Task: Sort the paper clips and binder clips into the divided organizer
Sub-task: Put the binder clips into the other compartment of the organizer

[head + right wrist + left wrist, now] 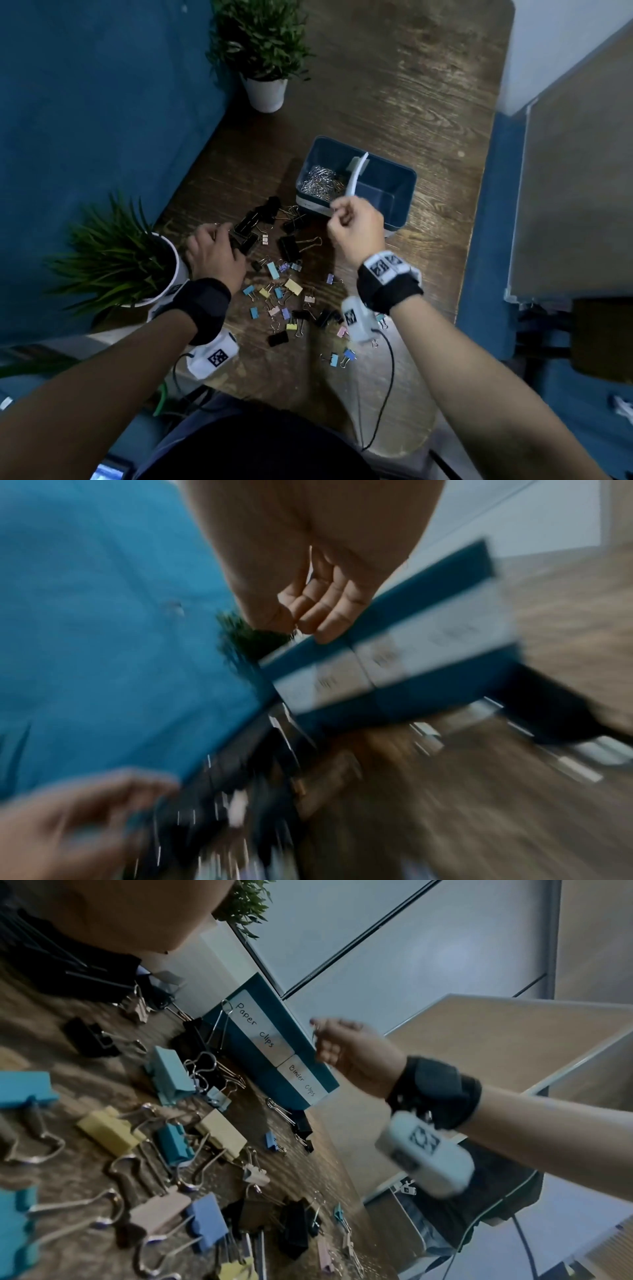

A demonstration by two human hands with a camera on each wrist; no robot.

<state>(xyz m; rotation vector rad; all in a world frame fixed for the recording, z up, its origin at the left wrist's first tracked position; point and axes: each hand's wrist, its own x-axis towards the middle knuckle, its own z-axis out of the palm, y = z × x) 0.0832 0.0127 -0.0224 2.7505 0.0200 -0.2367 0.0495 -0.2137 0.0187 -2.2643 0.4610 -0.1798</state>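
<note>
A blue divided organizer (404, 205) stands on the wooden table, split by a white divider (356, 174). Its left compartment holds a heap of silver paper clips (318, 181). Its front labels (255, 1027) read "Paper clips" and "Binder clips". My right hand (337, 212) hovers at the organizer's front rim and pinches a small paper clip (314, 1034) between thumb and forefinger. My left hand (222, 240) lies curled over large black binder clips (246, 226); its grip is hidden. Several small coloured binder clips (293, 286) and black ones (289, 248) are scattered in front of the organizer.
One potted plant (263, 51) stands at the back and another (116, 260) sits right beside my left wrist. A blue wall (85, 120) borders the table's left side. The table's right edge (479, 205) drops off just past the organizer. Cables (387, 377) trail from my wrists.
</note>
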